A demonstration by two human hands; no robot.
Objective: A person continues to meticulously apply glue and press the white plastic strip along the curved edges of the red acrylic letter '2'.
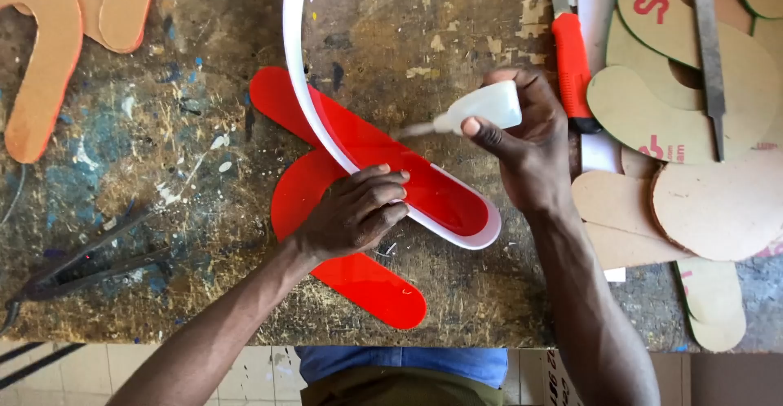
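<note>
Head view, looking straight down on a scarred, paint-flecked workbench (pixel 424 14). At centre lies a red acrylic cut-out (pixel 359 210) with rounded arms, flat on the wood. A white plastic strip (pixel 303 88) stands on edge along the outline of one arm, curving down from the top of the picture and wrapping round the rounded end near the bench's middle right. The left hand (pixel 355 210) rests on the cut-out with fingers curled, their tips pressing the strip against the red edge (grip partly hidden by the knuckles). The right hand (pixel 530 141) is closed around a small translucent squeeze bottle (pixel 485 108), thumb and fingers pinching its body; the nozzle points left, its tip just above the red surface inside the strip. Just beyond that hand lies a red-handled tool (pixel 572 63). At right is a loose heap of tan, paper-backed cut shapes (pixel 718 202), with a metal file (pixel 708 39) across them. More tan shapes (pixel 49 55) sit at top left, and dark scissors (pixel 73 271) lie at lower left.
</note>
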